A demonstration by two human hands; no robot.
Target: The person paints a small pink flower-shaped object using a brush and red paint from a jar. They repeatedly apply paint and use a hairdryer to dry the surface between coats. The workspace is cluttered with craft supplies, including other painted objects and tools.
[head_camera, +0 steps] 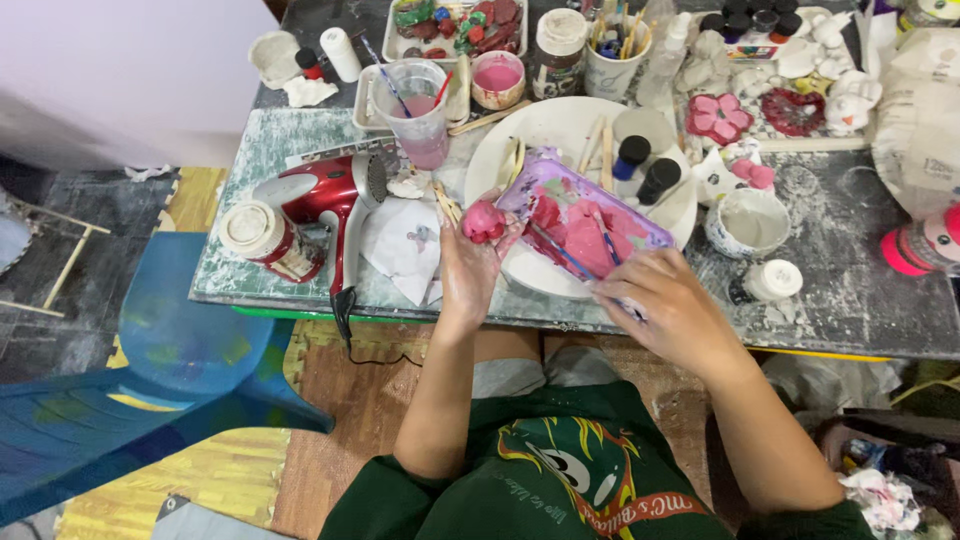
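My left hand (pixel 468 272) holds up a small pink-painted figure (pixel 483 221) by the table's front edge. My right hand (pixel 668 305) grips a thin paintbrush (pixel 606 243) whose tip reaches into the pink paint on a purple paint tray (pixel 556 188). The tray rests on a large white plate (pixel 548 128). Two small black-capped bottles (pixel 645 166) stand on the same plate, behind the tray.
A red hair dryer (pixel 330 195) and a jar (pixel 262 238) lie at the left of the table. A plastic cup of pink water (pixel 420 108), a pink paint pot (pixel 497 78), a brush holder (pixel 615 52) and plaster pieces (pixel 720 115) crowd the back. A blue chair (pixel 170 350) stands at the left.
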